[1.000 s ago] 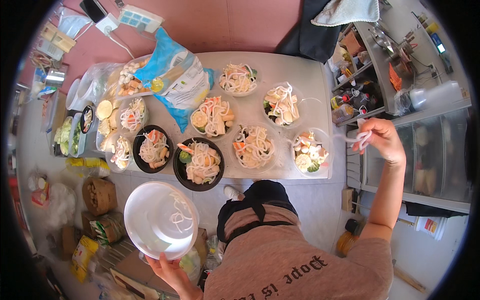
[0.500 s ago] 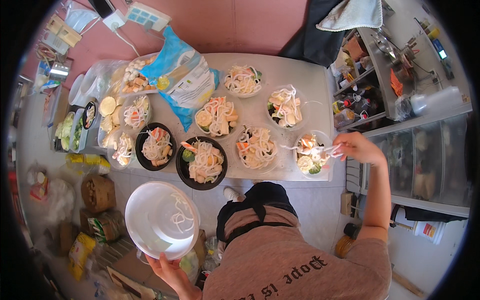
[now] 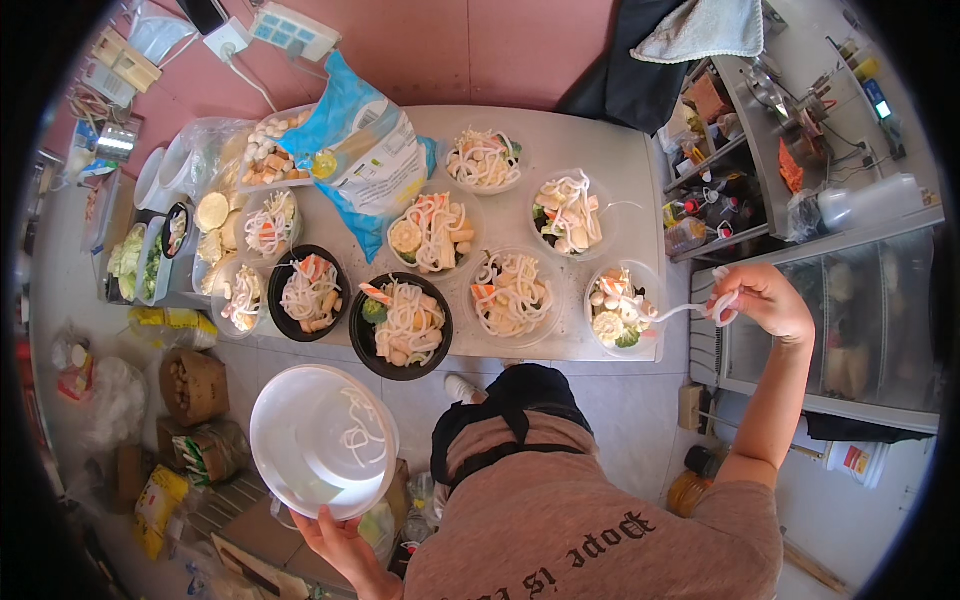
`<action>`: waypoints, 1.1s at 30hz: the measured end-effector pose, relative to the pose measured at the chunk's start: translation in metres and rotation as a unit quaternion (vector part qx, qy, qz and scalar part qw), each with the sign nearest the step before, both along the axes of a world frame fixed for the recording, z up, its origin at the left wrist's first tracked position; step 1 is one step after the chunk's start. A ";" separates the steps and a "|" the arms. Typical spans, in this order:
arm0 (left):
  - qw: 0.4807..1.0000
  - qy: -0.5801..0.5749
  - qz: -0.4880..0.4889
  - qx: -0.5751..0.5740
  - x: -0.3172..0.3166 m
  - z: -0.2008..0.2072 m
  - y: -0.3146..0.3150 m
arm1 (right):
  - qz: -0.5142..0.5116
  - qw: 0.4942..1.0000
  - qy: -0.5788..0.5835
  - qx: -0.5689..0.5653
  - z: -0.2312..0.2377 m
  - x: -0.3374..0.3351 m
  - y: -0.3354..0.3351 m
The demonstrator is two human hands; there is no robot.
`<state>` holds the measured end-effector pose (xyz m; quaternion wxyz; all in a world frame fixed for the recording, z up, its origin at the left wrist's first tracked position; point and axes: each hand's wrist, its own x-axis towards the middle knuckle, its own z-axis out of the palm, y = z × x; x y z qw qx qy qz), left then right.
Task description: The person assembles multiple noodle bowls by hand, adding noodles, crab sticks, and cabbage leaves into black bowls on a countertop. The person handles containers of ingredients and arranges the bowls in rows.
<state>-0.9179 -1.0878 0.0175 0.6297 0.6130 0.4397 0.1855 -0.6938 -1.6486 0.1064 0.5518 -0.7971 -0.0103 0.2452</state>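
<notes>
White noodles pinched in right hand fingers, strung toward clear bowl at right of frame; left hand gripping white bowl, lower left.

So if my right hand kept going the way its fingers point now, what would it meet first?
Probably the clear bowl at the table's right end: the right hand points left, a noodle strand stretching to it. Height is hard to judge.

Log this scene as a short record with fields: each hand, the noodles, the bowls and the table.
left hand: holds a big white bowl by its lower rim
white bowl contents: a few noodles
right hand: pinches white noodles that trail to the clear bowl at the table's right end
other bowls: two black, several clear, all filled
table: also a blue bag
</notes>
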 end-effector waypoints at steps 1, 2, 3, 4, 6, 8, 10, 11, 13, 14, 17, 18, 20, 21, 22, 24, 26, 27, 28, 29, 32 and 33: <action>1.000 0.001 -0.004 -0.002 -0.001 -0.001 0.001 | 0.004 1.000 -0.001 -0.001 -0.001 0.000 -0.001; 1.000 -0.004 0.000 -0.003 -0.001 -0.002 0.000 | 0.008 1.000 -0.002 -0.001 -0.004 0.002 -0.003; 1.000 -0.008 0.004 -0.003 0.000 -0.002 0.000 | 0.013 1.000 -0.002 -0.001 -0.010 0.003 -0.004; 1.000 -0.012 0.007 -0.004 0.001 -0.002 0.000 | 0.021 1.000 0.006 -0.008 -0.021 0.005 -0.004; 1.000 -0.017 0.014 -0.004 0.005 -0.002 -0.002 | 0.040 0.999 0.022 -0.024 -0.053 0.011 0.000; 1.000 -0.022 0.011 -0.004 0.005 -0.003 -0.001 | 0.123 0.985 -0.020 -0.123 -0.090 0.014 0.014; 1.000 -0.028 -0.002 -0.007 0.003 -0.005 0.002 | 0.190 0.950 -0.084 -0.232 -0.115 0.014 0.031; 0.999 -0.033 0.001 -0.007 0.002 -0.005 0.002 | 0.214 0.924 -0.127 -0.291 -0.124 0.011 0.037; 0.999 -0.043 0.006 -0.008 0.002 -0.003 0.000 | 0.207 0.892 -0.164 -0.367 -0.123 0.014 0.062; 0.999 -0.044 0.004 -0.006 0.001 -0.002 0.000 | 0.186 0.895 -0.205 -0.350 -0.124 0.020 0.080; 0.999 -0.042 -0.007 -0.005 -0.001 -0.005 0.002 | 0.124 0.907 -0.264 -0.304 -0.131 0.032 0.143; 0.999 -0.040 -0.005 -0.004 -0.003 -0.007 0.004 | 0.110 0.917 -0.247 -0.292 -0.143 0.035 0.166; 0.999 -0.041 0.005 -0.009 -0.002 -0.006 0.004 | 0.123 0.906 -0.236 -0.329 -0.169 0.043 0.194; 0.999 -0.045 0.017 -0.014 0.001 -0.003 0.000 | 0.121 0.911 -0.225 -0.323 -0.181 0.048 0.202; 0.998 -0.047 0.028 -0.019 0.003 0.000 -0.002 | 0.118 0.917 -0.212 -0.317 -0.190 0.052 0.209; 0.998 -0.053 0.029 -0.019 0.001 0.001 -0.003 | 0.107 0.949 -0.164 -0.247 -0.190 0.059 0.213; 0.998 -0.055 0.031 -0.017 -0.001 0.000 -0.003 | 0.086 0.985 -0.088 -0.118 -0.159 0.066 0.209; 0.998 -0.054 0.031 -0.015 -0.001 0.000 -0.003 | 0.074 0.993 -0.066 -0.070 -0.138 0.067 0.204; 0.998 -0.054 0.032 -0.012 -0.002 -0.001 -0.003 | 0.061 0.997 -0.044 -0.021 -0.114 0.068 0.199; 0.998 -0.051 0.034 -0.013 -0.002 -0.001 -0.002 | 0.047 0.998 -0.022 0.027 -0.093 0.067 0.193; 0.999 -0.043 0.026 -0.013 -0.001 -0.004 0.001 | 0.023 0.995 -0.060 0.080 -0.042 0.057 0.166; 0.999 -0.038 0.020 -0.011 -0.003 -0.005 0.004 | 0.007 0.993 -0.066 0.102 -0.023 0.053 0.160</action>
